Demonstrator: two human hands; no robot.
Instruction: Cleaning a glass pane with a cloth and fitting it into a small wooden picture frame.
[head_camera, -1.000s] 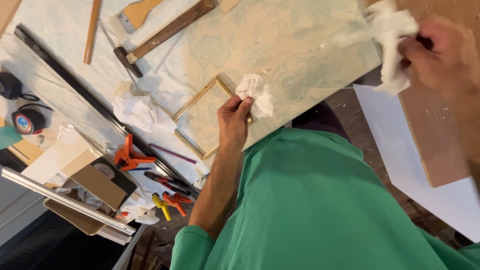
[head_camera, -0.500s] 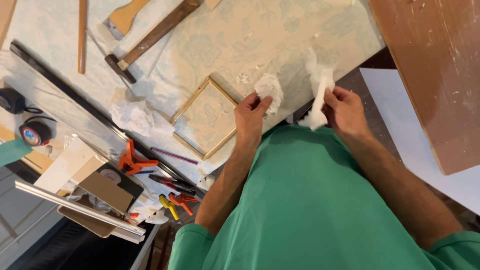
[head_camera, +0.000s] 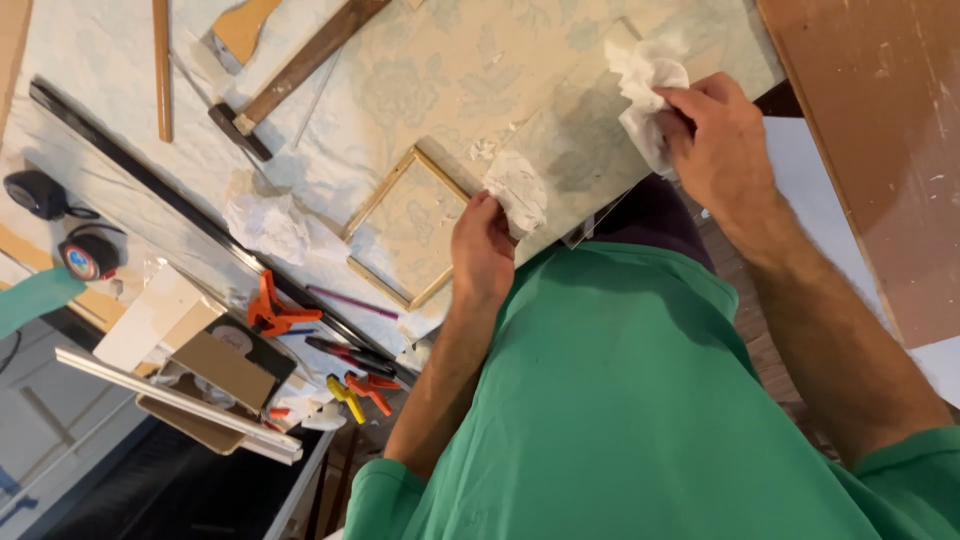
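— What's on the bench, biggest first?

— A table under a pale patterned cloth (head_camera: 430, 70), with a brown board (head_camera: 880, 150) leaning in on the right. A small wooden frame (head_camera: 405, 230) lies flat near the table's front edge, just ahead of the person's green shirt. A hammer (head_camera: 290, 75) lies further back, and a spare crumpled tissue (head_camera: 265, 225) sits beside the frame. An orange clamp (head_camera: 272, 310) and a tape measure (head_camera: 88, 252) lie off to the left.

— And the work in hand?

— It looks like wiping. The left hand (head_camera: 485, 250) presses a white paper wad (head_camera: 517, 190) down at the frame's near right corner. The right hand (head_camera: 722, 140) has a second tissue (head_camera: 645, 80) against the cloth, well apart from the frame.

— How do the fingers stand?

— The left fingers (head_camera: 478, 215) are curled close, pinching the wad from behind, with the heel of the hand at the table edge. The right fingers (head_camera: 690, 105) are bunched tight around the tissue, with loose paper spilling out beyond them. Neither hand is slack.

— What would further rubbing call for?

— By my reading, light pressure. The frame is thin and lies loose on soft cloth, so it could slide or twist. Whether the paper is damp, I cannot tell.
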